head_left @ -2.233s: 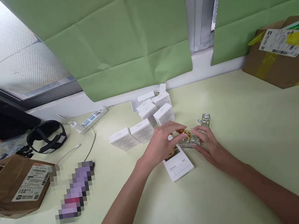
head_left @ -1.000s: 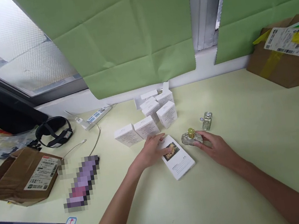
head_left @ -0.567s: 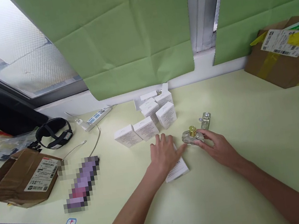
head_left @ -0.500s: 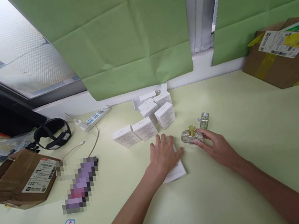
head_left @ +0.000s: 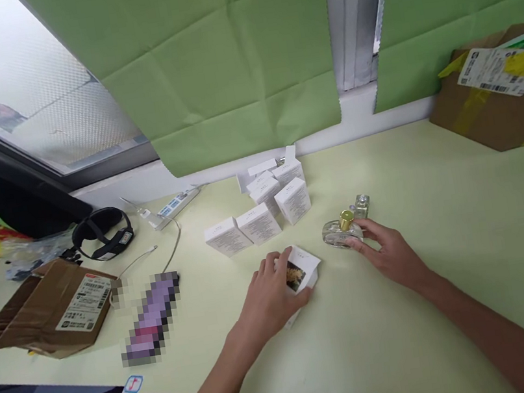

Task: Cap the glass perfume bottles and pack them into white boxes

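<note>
My left hand (head_left: pixel 270 297) grips a white carton with a dark flower picture (head_left: pixel 301 269) and tilts it up off the pale yellow table (head_left: pixel 441 209). My right hand (head_left: pixel 388 253) rests its fingertips on a clear round perfume bottle with a gold cap (head_left: pixel 341 231) standing just right of the carton. A smaller clear bottle with a silver cap (head_left: pixel 362 205) stands right behind it.
Several closed white cartons (head_left: pixel 264 208) lie in a cluster behind the hands. A black strap device (head_left: pixel 103 233) and a white power strip (head_left: pixel 174 204) sit at the back left. A torn brown parcel (head_left: pixel 52 308) lies left, a taped cardboard box (head_left: pixel 502 91) far right.
My left hand went from lying flat on the picture carton to gripping it and lifting its far end. The right hand and gold-capped bottle shifted slightly away from me.
</note>
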`<move>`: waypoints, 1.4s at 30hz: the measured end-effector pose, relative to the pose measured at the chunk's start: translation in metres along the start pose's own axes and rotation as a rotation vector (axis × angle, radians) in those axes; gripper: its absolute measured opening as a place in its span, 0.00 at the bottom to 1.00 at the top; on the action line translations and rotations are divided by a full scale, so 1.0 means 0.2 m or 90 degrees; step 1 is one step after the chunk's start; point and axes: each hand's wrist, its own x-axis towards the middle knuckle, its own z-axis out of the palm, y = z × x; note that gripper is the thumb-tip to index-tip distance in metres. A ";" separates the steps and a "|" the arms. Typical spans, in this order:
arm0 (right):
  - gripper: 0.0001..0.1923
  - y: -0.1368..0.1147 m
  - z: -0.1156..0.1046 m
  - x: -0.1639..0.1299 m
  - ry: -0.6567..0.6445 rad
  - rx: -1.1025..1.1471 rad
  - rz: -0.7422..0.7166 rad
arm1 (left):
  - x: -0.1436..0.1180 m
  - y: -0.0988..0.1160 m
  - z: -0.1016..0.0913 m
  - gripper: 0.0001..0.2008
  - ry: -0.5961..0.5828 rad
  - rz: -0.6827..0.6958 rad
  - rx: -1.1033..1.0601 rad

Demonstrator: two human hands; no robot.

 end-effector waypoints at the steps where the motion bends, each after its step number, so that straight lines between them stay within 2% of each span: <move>1: 0.23 0.00 -0.01 0.00 0.001 0.008 -0.003 | 0.02 -0.01 -0.01 0.39 -0.004 0.035 -0.079; 6: 0.21 -0.03 -0.06 0.02 0.037 0.125 -0.043 | 0.14 -0.05 0.00 0.47 -0.017 0.245 -0.484; 9: 0.19 -0.04 -0.09 0.01 0.050 0.185 -0.061 | 0.18 -0.06 0.02 0.45 -0.059 0.293 -0.575; 12: 0.19 -0.05 -0.10 0.00 0.028 0.194 -0.060 | 0.17 -0.06 0.02 0.37 -0.073 0.291 -0.564; 16: 0.18 -0.04 -0.07 -0.01 -0.027 0.190 -0.068 | 0.11 -0.05 0.01 0.27 -0.035 0.241 -0.497; 18: 0.18 -0.05 -0.06 -0.02 -0.050 0.169 -0.068 | 0.09 -0.03 0.02 0.30 -0.002 0.202 -0.446; 20: 0.18 -0.05 -0.04 -0.03 -0.071 0.132 -0.060 | 0.08 -0.01 0.03 0.36 0.057 0.155 -0.390; 22: 0.18 -0.05 -0.04 -0.04 -0.089 0.102 -0.057 | 0.08 0.00 0.05 0.37 0.123 0.135 -0.363; 26: 0.16 -0.04 -0.06 -0.04 -0.092 0.142 -0.084 | 0.12 -0.04 0.08 0.32 0.181 0.200 -0.402; 31: 0.18 -0.16 -0.16 0.04 -0.069 0.198 -0.125 | 0.19 -0.05 0.09 0.23 0.160 0.273 -0.327; 34: 0.19 -0.27 -0.26 0.07 -0.095 0.133 -0.151 | 0.20 -0.05 0.08 0.22 0.154 0.310 -0.268; 36: 0.21 -0.31 -0.30 0.06 -0.131 0.059 -0.127 | 0.18 -0.07 0.06 0.22 0.135 0.306 -0.253; 39: 0.22 -0.27 -0.29 -0.01 -0.151 -0.038 -0.056 | 0.13 -0.12 0.04 0.19 0.108 0.274 -0.241; 42: 0.21 -0.16 -0.20 -0.07 -0.163 -0.052 -0.008 | 0.09 -0.15 0.01 0.16 0.087 0.235 -0.234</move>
